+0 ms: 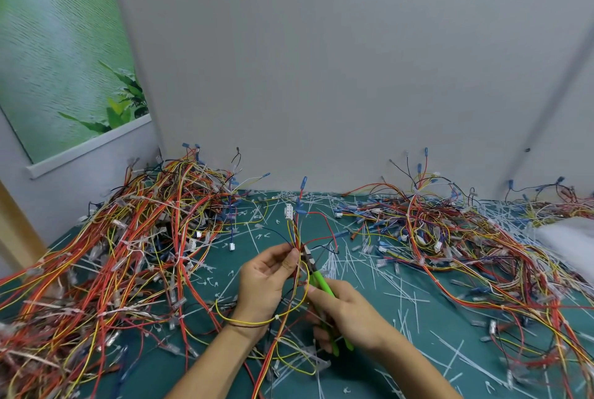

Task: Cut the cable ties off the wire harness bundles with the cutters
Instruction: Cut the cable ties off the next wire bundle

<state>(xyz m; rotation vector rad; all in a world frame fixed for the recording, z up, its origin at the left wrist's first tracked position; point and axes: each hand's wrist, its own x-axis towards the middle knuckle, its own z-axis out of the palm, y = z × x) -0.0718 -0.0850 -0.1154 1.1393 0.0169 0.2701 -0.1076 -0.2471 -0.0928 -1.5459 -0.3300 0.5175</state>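
Over the teal mat [379, 283], left hand [266, 283]: fingers curled, with thumb and fingertips pinching the held harness [297, 231] where its wires fan upward.
Right hand [347, 315]: just right of the mat's middle, wrapped round the two handles of the cutters [321, 283], index finger stretched along the upper handle.
Cutters: one pair, with glossy lime-green handles and a dark metal head. The tip is at the pinched wires; whether the blades are closed cannot be told.
Held harness: thin red, yellow, blue and black insulated wires. One white block connector [288, 213] and one blue sleeved terminal [303, 182] sit at the top. A yellow wire loops under the left wrist and carries one small white tie [275, 317].
Heaps: two tangles of harnesses, the left heap [128, 254] on the mat's left side and the right heap [450, 238] on its right side.
Cut ties [408, 302]: thin white plastic strips strewn across the mat between the heaps, too many to count.
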